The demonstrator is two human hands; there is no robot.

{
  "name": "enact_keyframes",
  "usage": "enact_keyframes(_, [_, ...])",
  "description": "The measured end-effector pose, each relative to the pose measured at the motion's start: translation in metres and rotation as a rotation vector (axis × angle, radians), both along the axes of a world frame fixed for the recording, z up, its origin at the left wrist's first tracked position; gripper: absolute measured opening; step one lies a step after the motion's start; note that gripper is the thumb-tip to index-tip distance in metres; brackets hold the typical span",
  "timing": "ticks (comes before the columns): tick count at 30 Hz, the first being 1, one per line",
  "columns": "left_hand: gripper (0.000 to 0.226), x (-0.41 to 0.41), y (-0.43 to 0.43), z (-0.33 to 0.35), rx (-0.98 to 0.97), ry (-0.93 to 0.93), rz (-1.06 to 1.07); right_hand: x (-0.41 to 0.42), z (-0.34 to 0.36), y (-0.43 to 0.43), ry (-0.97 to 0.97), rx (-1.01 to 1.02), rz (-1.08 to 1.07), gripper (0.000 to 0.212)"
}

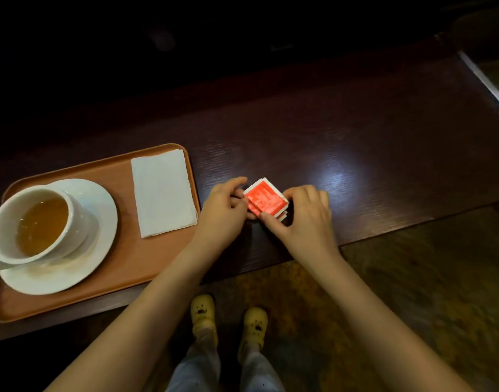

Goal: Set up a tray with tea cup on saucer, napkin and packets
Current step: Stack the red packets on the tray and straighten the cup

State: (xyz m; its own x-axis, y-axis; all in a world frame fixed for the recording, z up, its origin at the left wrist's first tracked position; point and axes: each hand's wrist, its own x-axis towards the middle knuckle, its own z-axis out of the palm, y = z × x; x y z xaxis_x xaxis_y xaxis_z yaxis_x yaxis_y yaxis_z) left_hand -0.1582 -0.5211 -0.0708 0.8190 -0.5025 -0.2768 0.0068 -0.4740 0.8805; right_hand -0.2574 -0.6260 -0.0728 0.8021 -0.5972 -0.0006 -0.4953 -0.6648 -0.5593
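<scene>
I look down on the dark wooden table (355,142), and at its left end lies the orange tray (123,258). On the tray stands the white saucer (101,222) with the tea cup (30,222) on it, full of tea, so I judge this part heavy and easy to spill. It is better to leave it alone. Beside it, on the right part of the tray, lies the folded white napkin (163,193), soft and very light.

The packets (266,200) are not on the tray. They are on the table just to the right of it, a small red and white stack between my two hands. My left hand (222,213) pinches the left edge with curled fingers, and my right hand (304,219) closes on the right and near edges, thumb at the near edge. Both hands are partly closed around the stack.

I think the packets are light, thin and a little slippery, so they can slide apart. I would hold them by the opposite edges, pressed together evenly.
</scene>
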Motion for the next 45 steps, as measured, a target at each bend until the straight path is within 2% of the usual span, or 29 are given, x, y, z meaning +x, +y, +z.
enact_keyframes(2, [0.034, 0.000, 0.002, 0.003, -0.028, 0.123, 0.051, 0.002, -0.001, 0.005, 0.031, -0.035, 0.029, 0.046])
enact_keyframes(5, [0.041, 0.003, 0.001, 0.005, 0.033, 0.078, 0.009, 0.002, -0.001, 0.008, 0.053, -0.068, 0.051, 0.052])
enact_keyframes(8, [0.039, 0.004, -0.001, 0.008, 0.029, 0.083, 0.041, -0.001, 0.002, 0.007, 0.016, -0.008, 0.144, 0.060])
enact_keyframes(12, [0.029, 0.002, 0.000, 0.019, -0.156, 0.301, 0.127, -0.002, 0.007, -0.001, -0.089, 0.021, 0.276, 0.027])
enact_keyframes(14, [0.021, 0.002, 0.006, 0.025, -0.136, 0.256, 0.061, 0.002, 0.009, -0.007, -0.118, 0.065, 0.284, 0.022])
enact_keyframes(16, [0.015, 0.004, 0.014, 0.031, -0.038, 0.076, -0.073, 0.008, 0.014, -0.011, -0.122, 0.243, 0.265, 0.018])
enact_keyframes(18, [0.019, 0.008, 0.022, 0.037, 0.023, -0.085, -0.161, 0.015, 0.019, -0.016, -0.111, 0.512, 0.236, 0.013])
enact_keyframes(20, [0.023, 0.013, 0.028, 0.044, 0.030, -0.163, -0.178, 0.021, 0.024, -0.016, -0.094, 0.732, 0.247, 0.010])
enact_keyframes(22, [0.022, 0.018, 0.032, 0.050, 0.015, -0.154, -0.143, 0.026, 0.026, -0.012, -0.117, 0.804, 0.257, 0.008])
enact_keyframes(23, [0.022, 0.020, 0.034, 0.052, 0.006, -0.128, -0.118, 0.027, 0.027, -0.010, -0.139, 0.776, 0.254, 0.015])
enact_keyframes(24, [0.023, 0.021, 0.037, 0.054, -0.007, -0.097, -0.088, 0.028, 0.029, -0.008, -0.151, 0.709, 0.265, 0.029])
enact_keyframes(26, [0.023, 0.022, 0.044, 0.056, -0.059, -0.028, -0.027, 0.031, 0.035, -0.005, -0.138, 0.496, 0.385, 0.063])
enact_keyframes(27, [0.021, 0.022, 0.048, 0.056, -0.081, -0.001, -0.002, 0.032, 0.038, -0.002, -0.116, 0.385, 0.474, 0.071])
enact_keyframes(29, [0.020, 0.022, 0.057, 0.057, -0.106, 0.041, 0.041, 0.037, 0.044, 0.005, -0.082, 0.226, 0.589, 0.067])
enact_keyframes(31, [0.026, 0.021, 0.068, 0.059, -0.108, 0.067, 0.074, 0.044, 0.049, 0.014, -0.073, 0.162, 0.617, 0.058])
enact_keyframes(34, [0.045, 0.020, 0.089, 0.061, -0.008, -0.066, 0.059, 0.054, 0.052, 0.028, -0.054, 0.140, 0.685, 0.054])
enact_keyframes(38, [0.071, 0.019, 0.119, 0.061, 0.124, -0.229, -0.150, 0.067, 0.051, 0.047, -0.008, 0.149, 0.778, 0.056])
enact_keyframes(42, [0.064, 0.018, 0.134, 0.052, 0.279, -0.379, -0.129, 0.074, 0.044, 0.070, 0.036, 0.187, 0.824, 0.059])
enact_keyframes(45, [0.058, 0.018, 0.142, 0.042, 0.333, -0.412, -0.103, 0.074, 0.038, 0.085, 0.083, 0.223, 0.814, 0.064])
